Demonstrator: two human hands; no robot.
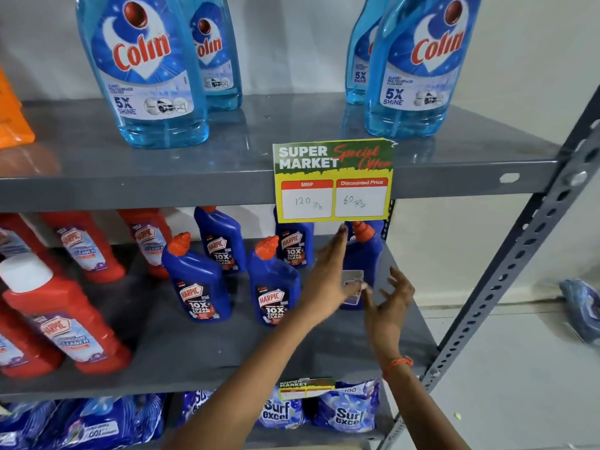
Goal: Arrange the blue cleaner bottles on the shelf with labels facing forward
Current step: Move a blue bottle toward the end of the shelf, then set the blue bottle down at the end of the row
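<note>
Several dark blue cleaner bottles with orange caps stand on the middle shelf [227, 362]. Two in front [198, 284] [274, 287] and two behind [222, 238] [295, 245] show their front labels. The rightmost blue bottle [363, 254] shows its back with a small grey sticker. My left hand [328, 274] has its fingers spread along that bottle's left side, touching it. My right hand [389, 297] is open just in front and to the right of the bottle, fingers apart and blurred; contact cannot be told.
Red cleaner bottles [65, 319] fill the left of the middle shelf. Light blue glass-cleaner bottles [146, 69] stand on the upper shelf, where a yellow price tag [332, 181] hangs. Blue detergent packets [344, 410] lie below. A grey upright post [506, 271] bounds the right side.
</note>
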